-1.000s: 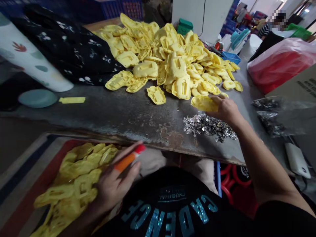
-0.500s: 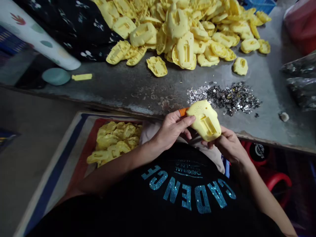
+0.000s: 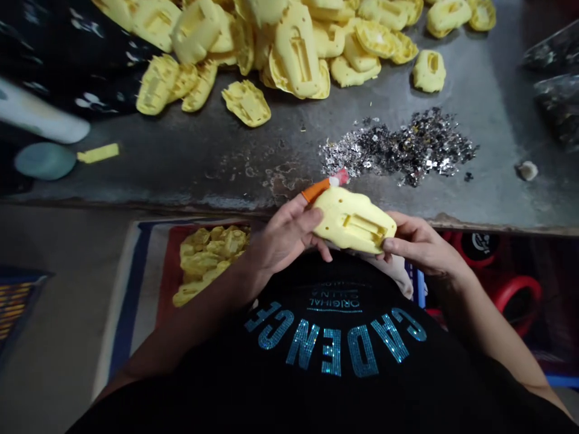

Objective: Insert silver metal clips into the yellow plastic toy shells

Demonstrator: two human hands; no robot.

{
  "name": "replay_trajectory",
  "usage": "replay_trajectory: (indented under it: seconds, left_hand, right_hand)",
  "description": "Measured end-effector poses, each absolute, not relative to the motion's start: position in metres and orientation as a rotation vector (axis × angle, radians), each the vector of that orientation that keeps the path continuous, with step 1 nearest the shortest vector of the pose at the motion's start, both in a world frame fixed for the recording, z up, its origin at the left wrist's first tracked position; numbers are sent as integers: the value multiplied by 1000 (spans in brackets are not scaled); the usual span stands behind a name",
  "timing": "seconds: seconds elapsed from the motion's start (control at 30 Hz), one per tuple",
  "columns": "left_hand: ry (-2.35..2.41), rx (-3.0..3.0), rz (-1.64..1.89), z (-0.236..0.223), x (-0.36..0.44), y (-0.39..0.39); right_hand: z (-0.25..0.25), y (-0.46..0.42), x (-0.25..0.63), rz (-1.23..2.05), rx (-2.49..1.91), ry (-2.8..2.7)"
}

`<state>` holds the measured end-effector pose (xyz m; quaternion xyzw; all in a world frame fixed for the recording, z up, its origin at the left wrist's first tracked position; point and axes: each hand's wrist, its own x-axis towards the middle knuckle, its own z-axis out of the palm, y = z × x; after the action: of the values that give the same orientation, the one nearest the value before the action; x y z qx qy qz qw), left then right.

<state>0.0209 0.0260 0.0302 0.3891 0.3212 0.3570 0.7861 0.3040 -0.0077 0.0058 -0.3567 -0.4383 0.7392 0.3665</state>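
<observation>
your left hand (image 3: 283, 236) grips an orange tool (image 3: 315, 191) and one end of the yellow plastic shell (image 3: 353, 220); your right hand (image 3: 418, 248) pinches the other end, the long axis running sideways.

On the table (image 3: 181, 175) before us, a pile of moulded plastic shells (image 3: 289, 54) lies along the far side, with a heap of small flakes (image 3: 398, 147) nearer and to its right. Plastic bags (image 3: 556, 78) lie beyond the heap at the right edge, and a cloth (image 3: 67, 72) lies left of the pile. Below the table's near edge, on our left, a smaller pile of shells (image 3: 208, 259) sits on a mat (image 3: 145, 283).
</observation>
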Motion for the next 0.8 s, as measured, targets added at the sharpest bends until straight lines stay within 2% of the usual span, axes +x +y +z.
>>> replay_trajectory:
  seconds: [0.2,0.43,0.6,0.7,0.8]
  left_hand:
    - [773,741,750,25,16,25]
    - [563,515,295,3,2,36]
    - [346,475,149,-7,12,35]
    - [337,429,198,-6,18,35]
    - [436,381,294,-2,18,35]
  right_hand:
    - [0,-9,297,1742,-1006,-1001]
    - [17,-8,301,1974,-860,-1309]
    - [22,-12,305,1908,-916,-1388]
    - [23,-10,318,1585,-1083,-1519]
    - [22,3,336,812,-1485,-1685]
